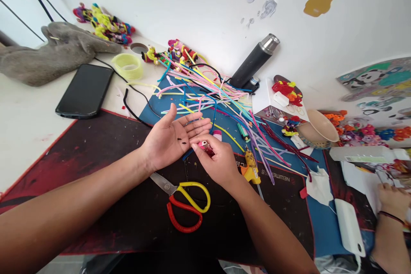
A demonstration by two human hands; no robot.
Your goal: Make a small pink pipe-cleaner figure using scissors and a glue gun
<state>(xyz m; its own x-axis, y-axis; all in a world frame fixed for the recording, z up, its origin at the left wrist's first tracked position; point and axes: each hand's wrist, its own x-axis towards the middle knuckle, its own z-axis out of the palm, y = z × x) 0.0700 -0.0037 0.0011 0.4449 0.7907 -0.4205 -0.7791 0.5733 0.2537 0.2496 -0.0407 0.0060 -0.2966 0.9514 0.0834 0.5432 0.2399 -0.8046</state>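
Note:
My left hand [171,143] is open, palm up, with its fingers stretched out. Two tiny black pieces [181,140] lie on that palm. Close beside it, my right hand [218,160] is closed on a small red fuzzy piece [207,147] with a white and black dot like an eye. My fingers cover most of this piece, so its full shape is hidden. Below the hands, scissors [188,203] with one yellow and one red handle lie on the dark mat. A yellow glue gun [251,169] is to the right of my right hand.
Many coloured pipe cleaners [205,87] are heaped behind my hands. A phone [85,90], a pale yellow coil [127,67] and a grey plush toy [58,53] are at left. Behind stands a leaning black thermos [253,62]. At right are a bowl [319,128] and another person's hand [393,199].

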